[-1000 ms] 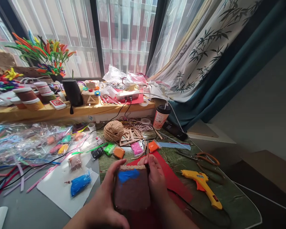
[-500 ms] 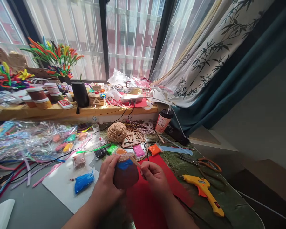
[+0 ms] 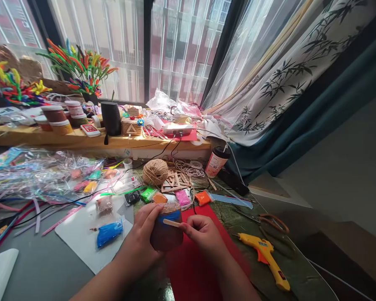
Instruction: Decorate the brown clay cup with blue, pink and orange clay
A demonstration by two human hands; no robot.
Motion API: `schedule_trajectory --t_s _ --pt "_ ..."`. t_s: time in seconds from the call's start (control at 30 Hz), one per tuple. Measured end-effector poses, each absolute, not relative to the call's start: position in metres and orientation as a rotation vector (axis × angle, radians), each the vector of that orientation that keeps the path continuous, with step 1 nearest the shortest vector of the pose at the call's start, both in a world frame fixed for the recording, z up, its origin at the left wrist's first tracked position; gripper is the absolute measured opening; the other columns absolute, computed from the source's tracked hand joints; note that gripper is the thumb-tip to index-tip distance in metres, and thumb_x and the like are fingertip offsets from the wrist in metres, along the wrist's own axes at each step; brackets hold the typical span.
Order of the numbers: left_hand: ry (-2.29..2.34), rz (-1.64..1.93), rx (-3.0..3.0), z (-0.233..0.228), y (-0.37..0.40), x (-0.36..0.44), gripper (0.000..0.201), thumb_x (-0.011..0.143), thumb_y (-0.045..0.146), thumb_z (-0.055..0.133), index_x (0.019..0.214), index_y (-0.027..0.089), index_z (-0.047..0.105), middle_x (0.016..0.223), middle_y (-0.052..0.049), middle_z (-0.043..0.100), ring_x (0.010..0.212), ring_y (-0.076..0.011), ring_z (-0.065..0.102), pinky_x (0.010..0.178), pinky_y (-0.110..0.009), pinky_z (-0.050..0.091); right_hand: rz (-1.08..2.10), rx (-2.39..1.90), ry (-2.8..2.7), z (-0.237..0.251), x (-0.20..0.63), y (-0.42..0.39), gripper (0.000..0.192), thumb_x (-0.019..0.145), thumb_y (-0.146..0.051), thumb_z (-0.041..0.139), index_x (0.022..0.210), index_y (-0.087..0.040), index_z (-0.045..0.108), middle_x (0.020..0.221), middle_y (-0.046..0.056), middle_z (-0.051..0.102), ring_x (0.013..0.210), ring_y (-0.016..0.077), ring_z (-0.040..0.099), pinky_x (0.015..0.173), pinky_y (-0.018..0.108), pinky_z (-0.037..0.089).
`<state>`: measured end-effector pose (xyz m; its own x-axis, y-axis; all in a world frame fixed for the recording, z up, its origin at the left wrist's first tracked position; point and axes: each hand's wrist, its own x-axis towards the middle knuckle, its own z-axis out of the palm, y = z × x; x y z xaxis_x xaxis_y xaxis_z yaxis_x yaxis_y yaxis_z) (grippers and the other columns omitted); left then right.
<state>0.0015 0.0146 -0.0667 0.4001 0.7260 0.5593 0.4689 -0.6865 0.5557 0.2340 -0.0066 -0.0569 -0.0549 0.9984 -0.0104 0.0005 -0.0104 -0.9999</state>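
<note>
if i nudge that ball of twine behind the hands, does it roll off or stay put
The ball of twine looks round, so it would probably roll a little. Its rough wound strands likely grip rather than slide, and the wooden sticks lying right beside it would probably stop it on that side. It looks light for its size, so a small push should move it.

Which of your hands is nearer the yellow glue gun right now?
Right. The right hand pinches a wooden stick just left of the yellow glue gun; the left hand grips the brown piece, farther away.
</note>
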Motion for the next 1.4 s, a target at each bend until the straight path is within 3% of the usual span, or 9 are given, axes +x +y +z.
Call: schedule_trajectory --t_s 0.2,0.43,0.57,0.63,0.73,0.8,1.0,1.27,1.4 --pt "1.070 1.166 2.346 -0.065 0.015 0.001 0.099 0.076 0.011 0.087 0.161 0.028 0.039 0.155 -0.015 0.054 0.145 -0.0370 0.055 0.121 -0.054 0.052 1.351 -1.083 -1.247 -0.056 0.235 -0.008 0.070 0.076 -0.083 0.079 0.055 -0.022 0.053 0.054 -0.004 0.044 0.054 0.0125 0.035 0.053 0.028 0.027" --pt "1.034 1.189 2.378 -0.064 0.012 0.003 0.096 0.079 0.014 0.086 0.161 0.028 0.039 0.156 -0.017 0.054 0.147 -0.0395 0.053 0.122 -0.059 0.050 1.267 -0.983 -1.217 -0.062 0.236 -0.011 0.054 0.084 -0.054 0.091 0.055 -0.019 0.062 0.054 -0.003 0.049 0.054 0.0121 0.038 0.053 0.027 0.028" --pt "0.971 1.194 2.370 -0.063 0.010 0.003 0.105 0.076 0.019 0.089 0.164 0.029 0.033 0.159 -0.020 0.051 0.149 -0.0425 0.052 0.122 -0.063 0.050 1.153 -0.851 -0.983 -0.068 0.241 -0.006 0.057 0.091 -0.065 0.080 0.058 -0.022 0.063 0.058 -0.004 0.050 0.058 0.0140 0.046 0.058 0.027 0.040" --pt "0.939 1.160 2.350 -0.062 0.009 0.003 0.112 0.073 0.022 0.093 0.166 0.028 0.031 0.161 -0.021 0.049 0.150 -0.0435 0.051 0.121 -0.062 0.051 1.085 -0.839 -0.865 -0.069 0.239 -0.004 0.054 0.091 -0.066 0.080 0.061 -0.023 0.065 0.068 -0.002 0.060 0.068 0.0159 0.056 0.070 0.029 0.050" --pt "0.820 1.184 2.360 -0.063 0.009 0.003 0.116 0.071 0.030 0.099 0.165 0.025 0.032 0.158 -0.022 0.052 0.149 -0.0421 0.053 0.121 -0.058 0.053 1.088 -0.870 -0.696 -0.071 0.230 -0.005 0.041 0.087 -0.058 0.088 0.069 -0.024 0.074 0.106 0.006 0.080 0.099 0.0239 0.072 0.093 0.038 0.057" --pt "0.742 1.263 2.409 -0.066 0.011 0.004 0.107 0.075 0.033 0.098 0.162 0.023 0.036 0.152 -0.021 0.057 0.149 -0.0401 0.053 0.123 -0.057 0.051 1.182 -0.875 -0.653 -0.071 0.222 -0.006 0.037 0.086 -0.059 0.089 0.077 -0.025 0.078 0.121 0.009 0.083 0.114 0.0306 0.073 0.101 0.046 0.057" --pt "0.786 1.235 2.565 -0.073 0.015 0.009 0.069 0.092 0.018 0.078 0.154 0.020 0.047 0.151 -0.019 0.060 0.155 -0.0367 0.046 0.125 -0.055 0.048 1.318 -0.741 -0.579 -0.065 0.208 -0.003 0.038 0.086 -0.058 0.088 0.075 -0.024 0.075 0.118 0.011 0.086 0.117 0.0346 0.076 0.108 0.051 0.056" --pt "0.700 1.127 2.727 -0.070 0.010 0.009 0.058 0.095 0.010 0.070 0.149 0.020 0.053 0.152 -0.017 0.062 0.160 -0.0350 0.040 0.129 -0.057 0.041 1.227 -0.720 -0.591 -0.060 0.210 0.000 0.046 0.080 -0.063 0.091 0.066 -0.025 0.067 0.114 0.009 0.087 0.106 0.0330 0.079 0.103 0.050 0.059" --pt "0.640 1.023 2.760 -0.062 0.010 0.005 0.052 0.094 0.016 0.074 0.142 0.024 0.058 0.149 -0.014 0.066 0.152 -0.0356 0.049 0.129 -0.059 0.040 1.128 -0.822 -0.627 -0.060 0.212 0.002 0.053 0.075 -0.069 0.090 0.065 -0.025 0.063 0.105 0.010 0.087 0.105 0.0328 0.078 0.100 0.048 0.059"
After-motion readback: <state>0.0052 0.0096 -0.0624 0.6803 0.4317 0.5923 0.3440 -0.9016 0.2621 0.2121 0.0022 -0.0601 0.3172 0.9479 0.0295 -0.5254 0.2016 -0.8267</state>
